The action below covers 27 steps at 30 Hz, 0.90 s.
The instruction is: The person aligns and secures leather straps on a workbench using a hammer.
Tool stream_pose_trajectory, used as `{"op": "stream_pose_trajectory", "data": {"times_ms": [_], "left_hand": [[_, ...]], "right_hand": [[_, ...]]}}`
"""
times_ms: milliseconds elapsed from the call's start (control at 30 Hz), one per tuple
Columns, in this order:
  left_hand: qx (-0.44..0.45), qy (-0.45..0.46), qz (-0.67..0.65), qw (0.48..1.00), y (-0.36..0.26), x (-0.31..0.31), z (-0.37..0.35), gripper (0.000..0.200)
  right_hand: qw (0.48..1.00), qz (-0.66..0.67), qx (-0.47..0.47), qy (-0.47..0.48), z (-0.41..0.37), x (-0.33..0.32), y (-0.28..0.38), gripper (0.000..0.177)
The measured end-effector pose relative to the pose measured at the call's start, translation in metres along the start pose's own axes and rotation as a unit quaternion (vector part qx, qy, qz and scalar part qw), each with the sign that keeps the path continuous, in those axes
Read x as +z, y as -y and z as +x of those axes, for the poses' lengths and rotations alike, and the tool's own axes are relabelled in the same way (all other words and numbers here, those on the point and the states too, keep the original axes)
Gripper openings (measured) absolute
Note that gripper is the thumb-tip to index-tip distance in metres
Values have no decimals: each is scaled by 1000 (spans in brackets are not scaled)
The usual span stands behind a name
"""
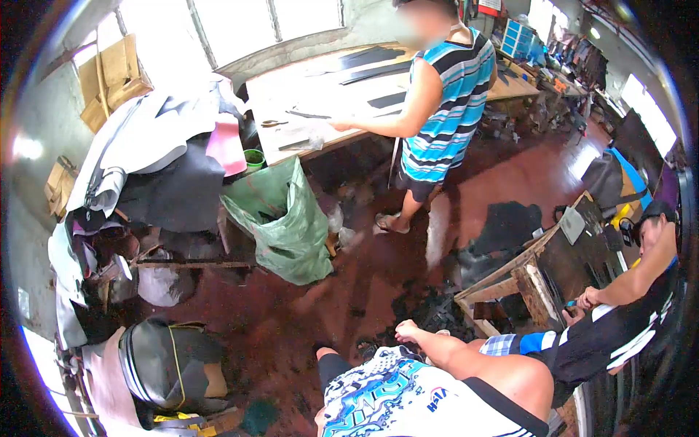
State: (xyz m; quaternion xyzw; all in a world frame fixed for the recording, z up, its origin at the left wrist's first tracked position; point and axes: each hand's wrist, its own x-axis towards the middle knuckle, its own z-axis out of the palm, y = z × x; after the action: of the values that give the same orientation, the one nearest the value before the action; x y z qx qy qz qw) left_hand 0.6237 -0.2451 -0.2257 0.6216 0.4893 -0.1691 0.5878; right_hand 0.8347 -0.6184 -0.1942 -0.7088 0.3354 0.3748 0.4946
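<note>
My right hand reaches down in front of my white and blue shirt, low above a heap of dark scraps on the red floor. Its fingers are loosely curled, and it is too small to tell whether they hold anything. My left hand is out of view. A wooden bench stands just right of the scraps.
A person in a striped sleeveless shirt stands at a long work table with dark strips and scissors on it. Another person sits at the wooden bench on the right. A green sack and piles of sheet material stand at the left.
</note>
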Motion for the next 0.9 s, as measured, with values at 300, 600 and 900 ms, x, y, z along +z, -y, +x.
{"op": "stream_pose_trajectory", "data": {"times_ms": [300, 600, 900], "left_hand": [[56, 38, 25, 997, 6, -19, 90, 20], [6, 1, -86, 996, -133, -26, 62, 19], [98, 78, 214, 969, -83, -88, 173, 26]], "right_hand": [[994, 99, 13, -42, -12, 6, -1, 16], [990, 83, 75, -82, 6, 41, -22, 13], [986, 160, 12, -51, -6, 86, 65, 17]]}}
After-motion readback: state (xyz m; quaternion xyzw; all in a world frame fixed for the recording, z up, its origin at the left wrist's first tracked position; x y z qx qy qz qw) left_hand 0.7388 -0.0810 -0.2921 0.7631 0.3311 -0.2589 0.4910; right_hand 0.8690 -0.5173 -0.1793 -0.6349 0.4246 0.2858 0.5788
